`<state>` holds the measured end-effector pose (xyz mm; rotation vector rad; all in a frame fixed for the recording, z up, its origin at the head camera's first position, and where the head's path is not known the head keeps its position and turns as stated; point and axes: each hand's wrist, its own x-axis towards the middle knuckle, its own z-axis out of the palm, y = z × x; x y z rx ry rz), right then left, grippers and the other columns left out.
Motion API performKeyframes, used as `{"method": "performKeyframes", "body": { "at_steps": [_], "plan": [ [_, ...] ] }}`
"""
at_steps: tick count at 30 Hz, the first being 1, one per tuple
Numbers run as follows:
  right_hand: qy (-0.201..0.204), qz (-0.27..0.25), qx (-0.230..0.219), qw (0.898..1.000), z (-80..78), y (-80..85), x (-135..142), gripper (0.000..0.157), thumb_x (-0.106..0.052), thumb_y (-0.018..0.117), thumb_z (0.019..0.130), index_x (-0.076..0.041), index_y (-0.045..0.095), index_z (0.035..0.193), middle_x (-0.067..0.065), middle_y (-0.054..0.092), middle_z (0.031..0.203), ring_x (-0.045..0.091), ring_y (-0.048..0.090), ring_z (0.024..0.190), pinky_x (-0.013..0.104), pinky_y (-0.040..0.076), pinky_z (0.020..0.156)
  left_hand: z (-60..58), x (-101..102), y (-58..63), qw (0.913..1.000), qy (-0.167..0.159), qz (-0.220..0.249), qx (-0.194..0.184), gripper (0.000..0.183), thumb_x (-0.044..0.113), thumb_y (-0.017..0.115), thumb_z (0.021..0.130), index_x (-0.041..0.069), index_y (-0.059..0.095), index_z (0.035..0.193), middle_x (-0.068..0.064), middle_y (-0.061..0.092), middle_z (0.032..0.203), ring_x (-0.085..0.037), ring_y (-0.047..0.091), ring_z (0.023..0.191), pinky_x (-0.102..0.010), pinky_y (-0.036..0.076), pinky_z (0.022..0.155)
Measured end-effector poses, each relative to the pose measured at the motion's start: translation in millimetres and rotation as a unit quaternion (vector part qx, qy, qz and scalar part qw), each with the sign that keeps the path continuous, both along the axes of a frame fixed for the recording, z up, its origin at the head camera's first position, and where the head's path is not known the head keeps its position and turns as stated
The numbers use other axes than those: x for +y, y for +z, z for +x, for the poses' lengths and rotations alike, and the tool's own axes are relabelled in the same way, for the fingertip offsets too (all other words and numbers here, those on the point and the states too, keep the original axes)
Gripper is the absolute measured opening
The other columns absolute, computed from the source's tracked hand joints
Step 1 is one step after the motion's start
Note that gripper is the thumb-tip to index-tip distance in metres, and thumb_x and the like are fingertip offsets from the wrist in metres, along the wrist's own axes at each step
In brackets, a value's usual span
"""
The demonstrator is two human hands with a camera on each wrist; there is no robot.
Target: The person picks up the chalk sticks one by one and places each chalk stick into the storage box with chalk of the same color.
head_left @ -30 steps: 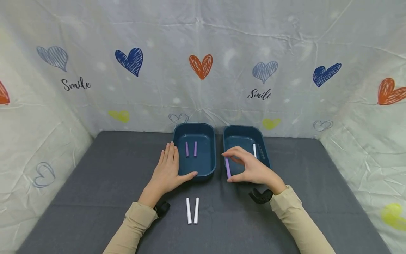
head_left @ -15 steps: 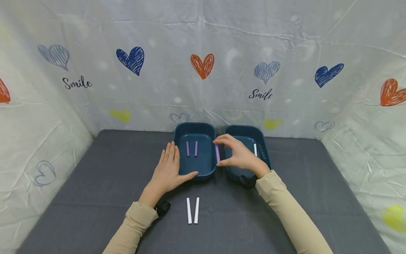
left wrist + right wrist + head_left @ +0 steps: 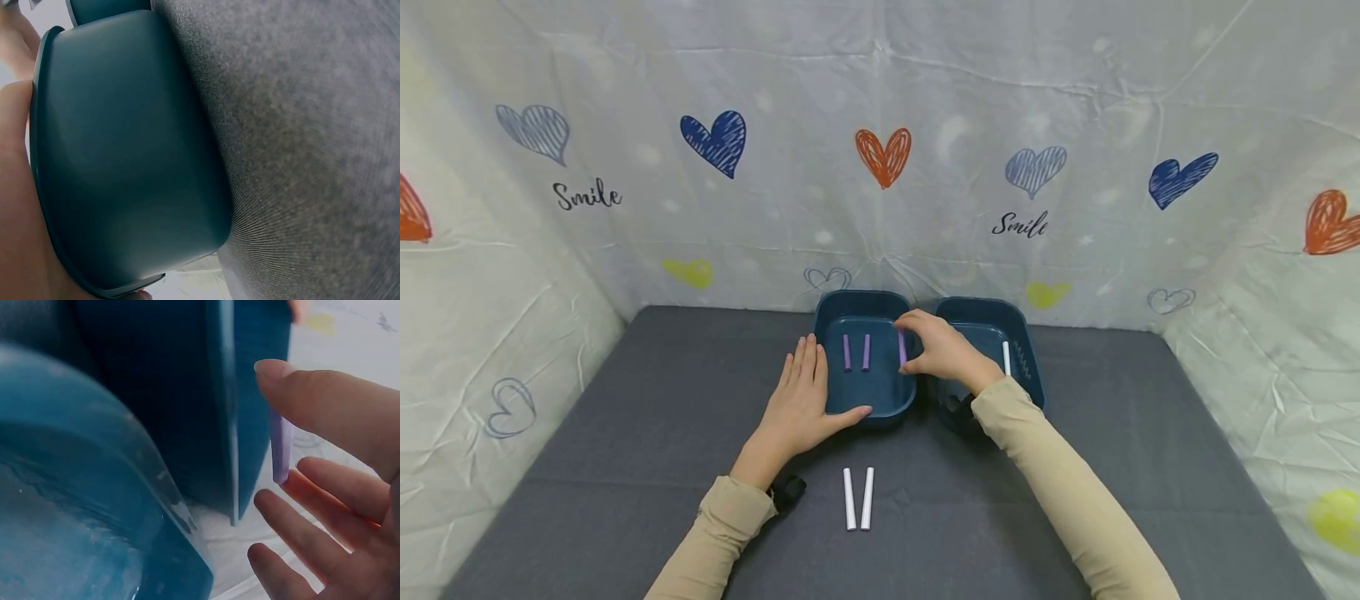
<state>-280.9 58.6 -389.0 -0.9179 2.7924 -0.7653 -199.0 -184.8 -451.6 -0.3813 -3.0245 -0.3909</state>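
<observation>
My right hand (image 3: 946, 350) pinches a purple chalk stick (image 3: 902, 348) by its two ends, between thumb and fingers. It is over the right side of the left blue tray (image 3: 880, 410); in the right wrist view the same purple chalk (image 3: 282, 450) shows beyond the tray's rim. Two more purple chalk sticks (image 3: 867, 353) lie side by side in that tray. My left hand (image 3: 801, 410) rests against the tray's left side with straight fingers, the thumb along the front rim. In the left wrist view the tray's outer wall (image 3: 131, 150) fills the middle.
Another blue tray (image 3: 977, 307) stands just to the right, partly hidden by my right forearm, with a white chalk stick (image 3: 1007, 358) inside. Two white chalk sticks (image 3: 867, 498) lie on the grey cloth (image 3: 625, 433) in front. A printed curtain (image 3: 790, 200) hangs behind.
My right hand has carried the purple chalk leftward, from the right tray's left edge across the gap to above the left tray. The left hand stays in place.
</observation>
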Motion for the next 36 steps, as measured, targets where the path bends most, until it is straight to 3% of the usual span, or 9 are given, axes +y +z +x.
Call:
{"method": "performKeyframes", "body": {
  "at_steps": [9, 14, 22, 30, 36],
  "plan": [
    [-0.026, 0.113, 0.000, 0.993, -16.4, 0.8, -24, 0.071, -0.017, 0.085, 0.079, -0.004, 0.054, 0.141, 0.011, 0.051, 0.144, 0.028, 0.052, 0.127, 0.044, 0.046, 0.102, 1.9, -1, 0.4, 0.9999, -0.001, 0.006, 0.009, 0.126, 0.085, 0.046, 0.080, -0.011, 0.012, 0.154, -0.026, -0.002, 0.163, -0.038, -0.004, 0.150, -0.053, 0.007, 0.120],
    [-0.041, 0.150, -0.009, 0.988, -24.4, 1.0, -36, 0.071, -0.016, 0.085, 0.079, -0.004, 0.054, 0.141, 0.011, 0.054, 0.139, 0.026, 0.054, 0.123, 0.044, 0.049, 0.099, 1.5, -1, -0.9, 0.9998, -0.007, 0.010, 0.014, 0.125, 0.085, 0.046, 0.081, -0.011, 0.011, 0.154, -0.026, -0.002, 0.163, -0.038, -0.004, 0.150, -0.053, 0.006, 0.120],
    [-0.064, 0.166, -0.038, 0.983, -31.6, -1.6, -49, 0.067, -0.013, 0.086, 0.077, -0.004, 0.058, 0.138, 0.011, 0.058, 0.135, 0.023, 0.060, 0.111, 0.041, 0.052, 0.093, 1.0, -1, -0.2, 0.9999, -0.006, 0.003, 0.010, 0.125, 0.085, 0.044, 0.081, -0.010, 0.009, 0.154, -0.026, -0.001, 0.163, -0.038, -0.005, 0.150, -0.052, 0.006, 0.120],
    [-0.093, 0.184, -0.080, 0.975, -35.2, 7.2, -58, 0.068, -0.013, 0.087, 0.076, -0.006, 0.058, 0.137, 0.009, 0.059, 0.135, 0.024, 0.060, 0.114, 0.043, 0.050, 0.096, 1.4, -1, 1.2, 0.9999, -0.006, 0.004, 0.011, 0.125, 0.085, 0.045, 0.081, -0.009, 0.008, 0.154, -0.026, -0.002, 0.163, -0.038, -0.005, 0.150, -0.052, 0.005, 0.120],
    [-0.108, 0.168, -0.107, 0.974, -36.9, -5.0, -60, 0.063, -0.010, 0.086, 0.077, -0.005, 0.060, 0.134, 0.010, 0.061, 0.131, 0.024, 0.060, 0.107, 0.042, 0.052, 0.093, 1.6, -1, -0.7, 0.9998, -0.006, 0.005, 0.019, 0.125, 0.085, 0.046, 0.081, -0.010, 0.011, 0.154, -0.026, 0.000, 0.163, -0.038, -0.003, 0.150, -0.052, 0.006, 0.120]
  ]
}}
